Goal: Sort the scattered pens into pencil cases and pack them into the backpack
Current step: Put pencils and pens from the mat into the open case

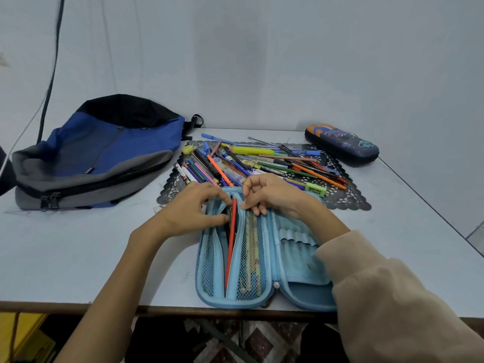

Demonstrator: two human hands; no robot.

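Left hand [193,208] pinches the soft mesh lip of the open pencil case [301,258], while right hand [272,195] curls beside the light, stiff red pen [231,239] in its middle pocket, gripping pen or mesh I cannot tell; best pushed by its top end.

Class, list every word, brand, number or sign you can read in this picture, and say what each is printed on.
Nothing can be read for certain.
On the green eraser: dark print, too blurred.
On the backpack: small tag, too small.
On the white pen: barrel marks, too small.
On the dark pencil case: cartoon pictures, no words visible.
On the blue pencil case: no print visible.
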